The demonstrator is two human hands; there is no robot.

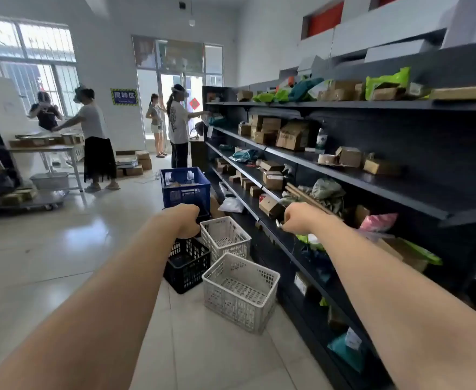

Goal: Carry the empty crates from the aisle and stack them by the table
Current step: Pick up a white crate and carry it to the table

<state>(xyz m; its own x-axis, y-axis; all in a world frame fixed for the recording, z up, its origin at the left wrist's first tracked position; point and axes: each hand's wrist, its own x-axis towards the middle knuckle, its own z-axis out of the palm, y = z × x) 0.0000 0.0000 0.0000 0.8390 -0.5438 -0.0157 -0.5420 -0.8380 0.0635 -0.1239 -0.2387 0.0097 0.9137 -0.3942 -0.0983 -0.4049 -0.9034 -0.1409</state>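
Several crates stand on the aisle floor beside the shelving. Nearest is an empty white crate [241, 291], with a second empty white crate [225, 237] behind it. To their left sits a black crate [187, 263]. Farther on, a blue crate [184, 190] has some items inside. My left hand [184, 222] is stretched out with its fingers curled over the black crate's far rim. My right hand [298, 218] is also extended, fingers curled, at the front edge of a low shelf [270, 226]. A small pale thing shows at its fingertips.
Dark shelving [371, 175] full of boxes and bags runs along the right. A person [178, 128] stands at its far end beyond the blue crate. A table [48, 149] with boxes, two people beside it, stands at the left. Open tiled floor [76, 249] lies between.
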